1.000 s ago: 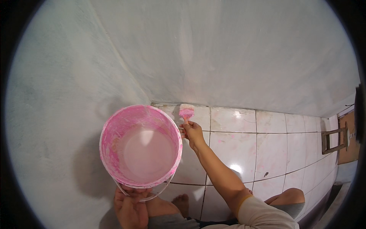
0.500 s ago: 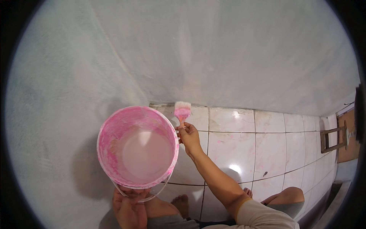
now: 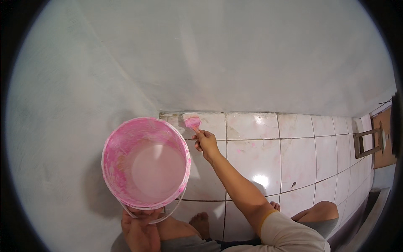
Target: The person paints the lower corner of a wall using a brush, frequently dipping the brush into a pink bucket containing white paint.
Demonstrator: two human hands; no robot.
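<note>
A round bucket [image 3: 113, 168], its inside smeared pink, holds pale whitish-pink paint [image 3: 161, 172]. My left hand [image 3: 142, 229] grips it from below at the near side, by the wire handle [image 3: 178, 206]; the bucket hides part of the fingers. In my right hand [image 3: 206, 145] is a paintbrush [image 3: 192, 121], held by its handle. Pink covers the lower part of the brush, and its bristle tips are white. They point up and left, close to the foot of the far wall [image 3: 252, 63], just right of the bucket's rim.
White floor tiles [image 3: 252, 161] with pink specks run along the wall. Another pale wall [image 3: 54, 138] rises on the left, beside the bucket. A wooden frame-like piece [image 3: 364, 143] stands at the far right. My bare foot [image 3: 200, 222] and bent knee [image 3: 325, 210] are at the bottom.
The brush has moved slightly left and now tilts to the left instead of pointing straight up. The bucket appears a little farther left in view, still in my left hand.
</note>
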